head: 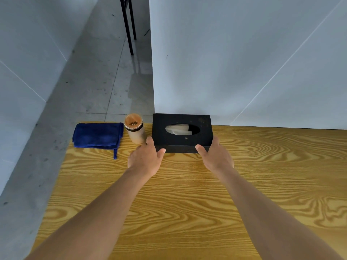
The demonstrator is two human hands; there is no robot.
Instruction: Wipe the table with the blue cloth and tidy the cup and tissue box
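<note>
Grip: both hands clasp the box (181, 132), left hand (145, 158) and right hand (216, 156) at its near corners.
Tidying step, it seems; next it likely needs squaring beside the cup (134, 130), with the cloth (97, 135) folded on the bench (187, 203).

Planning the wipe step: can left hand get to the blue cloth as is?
Probably yes. The left hand is on the tissue box; the blue cloth lies folded further left, with only the cup beside the path.
</note>
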